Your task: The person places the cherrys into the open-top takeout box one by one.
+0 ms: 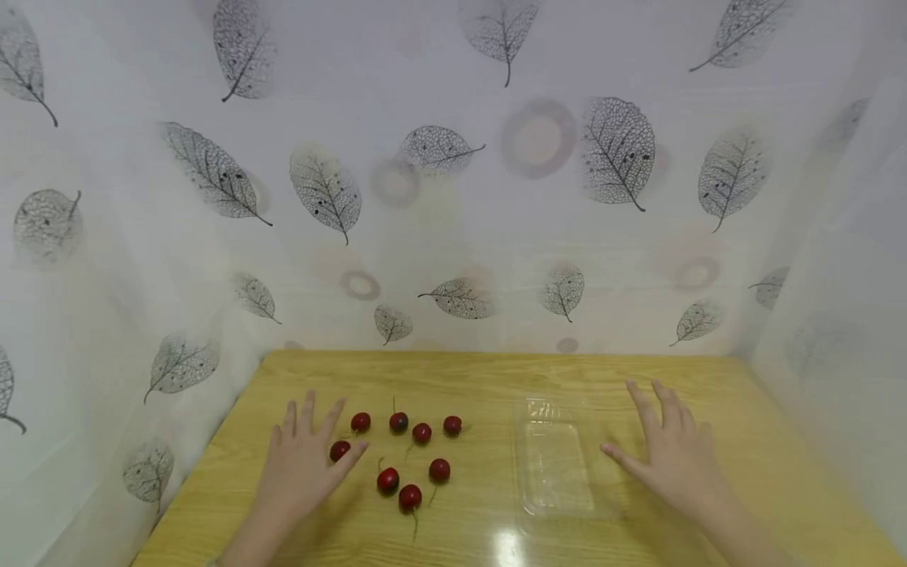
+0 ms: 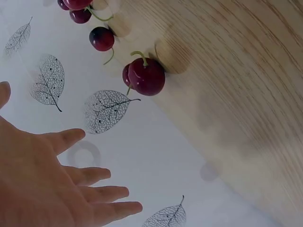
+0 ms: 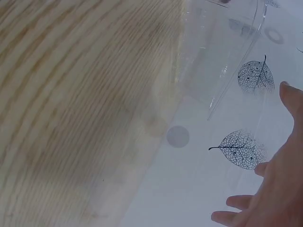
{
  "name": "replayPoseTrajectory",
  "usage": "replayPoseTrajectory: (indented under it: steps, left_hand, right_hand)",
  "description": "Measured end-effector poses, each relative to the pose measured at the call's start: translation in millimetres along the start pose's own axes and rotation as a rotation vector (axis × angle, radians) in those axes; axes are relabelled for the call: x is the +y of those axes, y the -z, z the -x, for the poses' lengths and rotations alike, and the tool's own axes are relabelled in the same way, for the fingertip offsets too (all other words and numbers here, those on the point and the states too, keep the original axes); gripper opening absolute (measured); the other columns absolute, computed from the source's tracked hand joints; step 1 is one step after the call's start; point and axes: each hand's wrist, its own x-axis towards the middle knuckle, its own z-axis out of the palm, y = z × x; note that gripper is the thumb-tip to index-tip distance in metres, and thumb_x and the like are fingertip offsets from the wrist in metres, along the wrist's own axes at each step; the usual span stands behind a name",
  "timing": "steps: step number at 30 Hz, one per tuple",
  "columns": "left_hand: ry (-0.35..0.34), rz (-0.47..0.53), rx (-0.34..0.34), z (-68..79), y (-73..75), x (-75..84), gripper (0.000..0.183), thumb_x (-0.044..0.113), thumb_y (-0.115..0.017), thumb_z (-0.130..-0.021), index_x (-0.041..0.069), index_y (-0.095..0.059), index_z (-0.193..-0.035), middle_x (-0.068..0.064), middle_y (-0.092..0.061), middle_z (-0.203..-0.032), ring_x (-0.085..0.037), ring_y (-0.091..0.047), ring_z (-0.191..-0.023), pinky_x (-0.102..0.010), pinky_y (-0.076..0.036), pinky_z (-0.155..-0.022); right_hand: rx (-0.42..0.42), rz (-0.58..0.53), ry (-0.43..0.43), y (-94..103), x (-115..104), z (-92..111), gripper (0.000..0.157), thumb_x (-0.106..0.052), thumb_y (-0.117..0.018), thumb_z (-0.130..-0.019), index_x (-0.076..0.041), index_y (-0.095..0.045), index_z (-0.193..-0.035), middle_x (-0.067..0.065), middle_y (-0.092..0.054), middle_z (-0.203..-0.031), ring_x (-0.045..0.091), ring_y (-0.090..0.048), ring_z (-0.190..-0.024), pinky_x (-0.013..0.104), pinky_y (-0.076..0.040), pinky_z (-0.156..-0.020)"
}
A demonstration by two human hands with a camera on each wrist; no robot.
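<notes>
Left hand (image 1: 301,463) and right hand (image 1: 671,458) are spread wide, empty. Cherries (image 1: 387,480) lie left on the table (image 1: 482,374); the clear container (image 1: 556,466) sits right. Cherries likely bruise: pinch sides lightly. Container appears light, flexible: grip its rim.

Eight red cherries (image 1: 421,433) lie between the spread left fingers (image 1: 307,414) and a clear tray (image 1: 556,472) near the right fingers (image 1: 642,407).

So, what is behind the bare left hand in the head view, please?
Behind the bare left hand, a round dark-red cherry and yellow wood-grain tabletop show between thumb and forefinger; whatever the palm covers cannot be seen.
</notes>
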Motion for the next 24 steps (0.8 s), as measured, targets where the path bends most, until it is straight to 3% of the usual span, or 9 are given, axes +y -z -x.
replayPoseTrajectory:
  steps: [4, 10, 18, 24]
  left_hand:
    - [-0.012, 0.005, 0.029, -1.5, -0.5, -4.8, 0.076, 0.058, -0.059, -0.103, 0.008, -0.047, -0.159, -0.039, -0.029, -0.165, -0.067, -0.033, -0.146, -0.08, -0.033, -0.115]
    - [-0.02, 0.089, 0.067, -3.7, 1.9, -10.5, 0.068, 0.046, -0.062, -0.105, 0.001, -0.05, -0.155, -0.041, -0.035, -0.16, -0.063, -0.043, -0.141, -0.076, -0.039, -0.114]
    - [0.026, 0.178, 0.054, -7.7, 2.1, -18.6, 0.061, 0.04, -0.06, -0.108, -0.005, -0.053, -0.149, -0.039, -0.041, -0.158, -0.06, -0.046, -0.14, -0.074, -0.042, -0.113]
    - [0.045, 0.235, 0.055, -8.3, -1.1, -25.8, 0.059, 0.041, -0.059, -0.108, -0.006, -0.057, -0.144, -0.035, -0.053, -0.147, -0.055, -0.055, -0.132, -0.069, -0.049, -0.108]
  right_hand:
    - [0.054, -0.025, 0.026, -0.1, 0.2, -1.8, 0.103, -0.059, -0.076, -0.09, -0.013, -0.026, -0.167, 0.037, -0.036, -0.159, 0.065, -0.046, -0.132, 0.085, -0.04, -0.096]
    - [0.088, -0.094, 0.039, -0.4, -2.0, -2.0, 0.097, -0.052, -0.077, -0.092, -0.007, -0.031, -0.165, 0.037, -0.042, -0.154, 0.062, -0.048, -0.129, 0.082, -0.04, -0.1]
    - [0.048, -0.257, 0.016, -1.0, -7.6, 0.6, 0.085, -0.041, -0.073, -0.098, -0.001, -0.034, -0.162, 0.036, -0.048, -0.147, 0.056, -0.049, -0.131, 0.08, -0.042, -0.103]
    - [-0.008, -0.388, -0.023, -2.8, -11.1, 2.5, 0.074, -0.033, -0.066, -0.104, 0.001, -0.034, -0.161, 0.035, -0.046, -0.149, 0.053, -0.053, -0.127, 0.078, -0.05, -0.094]
